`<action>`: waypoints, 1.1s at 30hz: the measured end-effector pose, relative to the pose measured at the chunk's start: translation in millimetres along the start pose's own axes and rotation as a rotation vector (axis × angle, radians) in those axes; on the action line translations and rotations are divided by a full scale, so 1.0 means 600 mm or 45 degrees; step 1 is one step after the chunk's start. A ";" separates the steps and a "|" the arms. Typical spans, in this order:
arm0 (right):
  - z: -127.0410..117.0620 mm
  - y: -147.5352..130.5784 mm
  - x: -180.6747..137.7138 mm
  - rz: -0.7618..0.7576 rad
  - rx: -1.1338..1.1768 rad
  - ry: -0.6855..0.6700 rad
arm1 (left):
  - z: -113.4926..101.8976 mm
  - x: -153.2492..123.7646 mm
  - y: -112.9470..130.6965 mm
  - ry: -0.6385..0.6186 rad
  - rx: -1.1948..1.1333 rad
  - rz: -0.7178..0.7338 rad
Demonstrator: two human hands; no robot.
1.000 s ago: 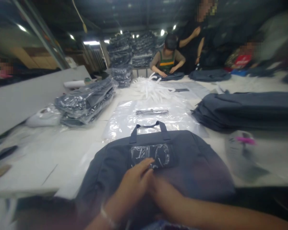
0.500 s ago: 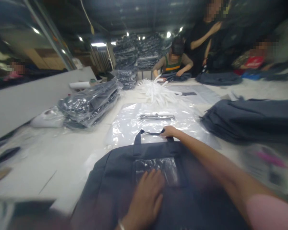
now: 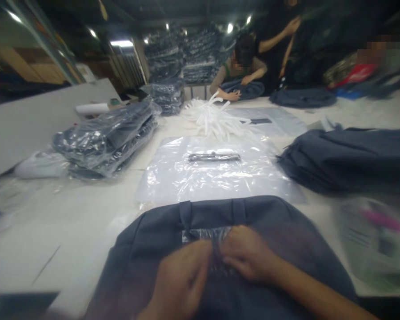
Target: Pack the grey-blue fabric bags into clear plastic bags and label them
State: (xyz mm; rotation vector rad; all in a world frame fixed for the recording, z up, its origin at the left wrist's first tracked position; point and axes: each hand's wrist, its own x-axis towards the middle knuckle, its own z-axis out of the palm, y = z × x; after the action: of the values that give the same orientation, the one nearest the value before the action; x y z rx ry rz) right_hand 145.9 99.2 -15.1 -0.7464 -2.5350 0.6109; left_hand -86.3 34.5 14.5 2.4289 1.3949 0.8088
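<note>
A dark blue-grey fabric bag (image 3: 146, 249) lies flat in front of me, with a clear plastic window (image 3: 200, 233) near its top edge. Its handle strap (image 3: 186, 218) is folded down over that window. My left hand (image 3: 180, 275) and my right hand (image 3: 248, 253) meet over the window, fingers curled round the dark strap between them. My own hands cover most of the strap and part of the window.
Beyond the bag lie clear plastic bags (image 3: 213, 178) and a heap of white strips (image 3: 210, 118). Plastic-wrapped bags (image 3: 106, 142) are stacked at left, unwrapped dark bags (image 3: 353, 155) at right. Across the white table (image 3: 86, 231), a co-worker (image 3: 240, 62) handles another dark bag.
My right hand has brought the handle from above the bag's top edge down over the window. My left hand has gone from lying spread on the window to curled at the strap.
</note>
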 end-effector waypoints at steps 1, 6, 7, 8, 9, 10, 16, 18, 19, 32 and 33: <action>0.006 -0.002 -0.013 -0.019 0.021 0.055 | -0.007 0.016 -0.002 0.001 0.051 -0.007; -0.012 -0.027 -0.037 0.064 0.097 0.240 | 0.042 0.054 -0.023 -0.357 0.281 0.141; -0.020 -0.034 -0.028 0.112 0.074 0.264 | 0.057 0.051 -0.027 -0.399 0.281 0.143; -0.028 -0.041 -0.013 0.145 0.055 0.276 | 0.070 0.047 -0.029 -0.412 0.263 0.135; -0.034 -0.046 0.007 0.159 0.052 0.288 | 0.078 0.042 -0.029 -0.397 0.224 0.121; -0.037 -0.050 0.032 0.153 0.077 0.311 | 0.083 0.038 -0.028 -0.360 0.161 0.106; 0.018 -0.008 0.147 0.111 0.552 0.616 | 0.013 0.058 -0.051 -0.364 -0.566 -0.284; 0.046 0.012 0.147 0.269 0.633 0.622 | -0.028 0.088 -0.079 -0.290 -0.728 -0.536; 0.056 0.019 0.143 0.323 0.660 0.584 | -0.044 0.109 -0.096 -0.207 -0.730 -0.611; 0.056 0.012 0.128 0.283 0.670 0.231 | 0.090 0.356 -0.312 -0.731 -0.089 -0.145; 0.055 0.011 0.128 0.271 0.682 0.230 | 0.090 0.358 -0.318 -0.754 -0.106 -0.141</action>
State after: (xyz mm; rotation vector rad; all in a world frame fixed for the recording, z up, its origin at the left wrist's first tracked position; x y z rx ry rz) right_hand 73.1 139.7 -24.3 -0.8246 -2.0029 1.1743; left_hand -109.1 321.1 -40.7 2.2343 1.2093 0.0932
